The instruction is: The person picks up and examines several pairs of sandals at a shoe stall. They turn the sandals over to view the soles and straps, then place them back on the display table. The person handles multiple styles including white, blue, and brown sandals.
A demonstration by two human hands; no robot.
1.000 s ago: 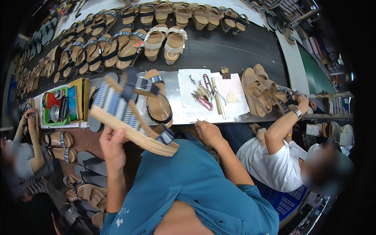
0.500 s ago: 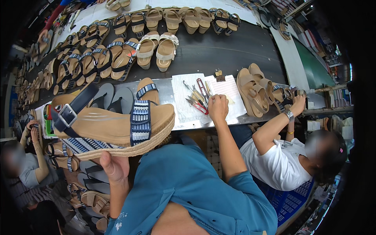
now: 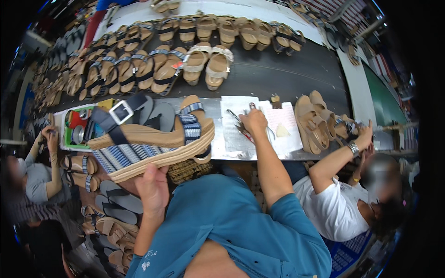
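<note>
My left hand [image 3: 155, 192] holds a wedge sandal [image 3: 153, 136] up in front of me from below, thumb on the side of its rope-edged sole. The sandal has a tan footbed, blue-and-white woven straps, a dark ankle strap with a square silver buckle, and a striped woven wedge. On the papers at the table's edge, my right hand [image 3: 254, 122] is closed over a group of small hand tools. Black-handled nippers [image 3: 232, 114] show beside its fingers, with a bit of red handle under it. Whatever the fingers grip is hidden.
A tray [image 3: 76, 127] of small items lies left of the sandal, grey flip-flops [image 3: 160, 116] behind it. Beige sandals [image 3: 311, 123] stand right of the papers. Rows of sandals line the dark belt [image 3: 278, 74]. A co-worker in white [image 3: 338, 199] sits right, another in grey [image 3: 44, 183] left.
My right hand has moved from the papers' middle leftward onto the tools and closed over them. The sandal has tilted in my left hand, showing more of its wedge side. The view has shifted.
</note>
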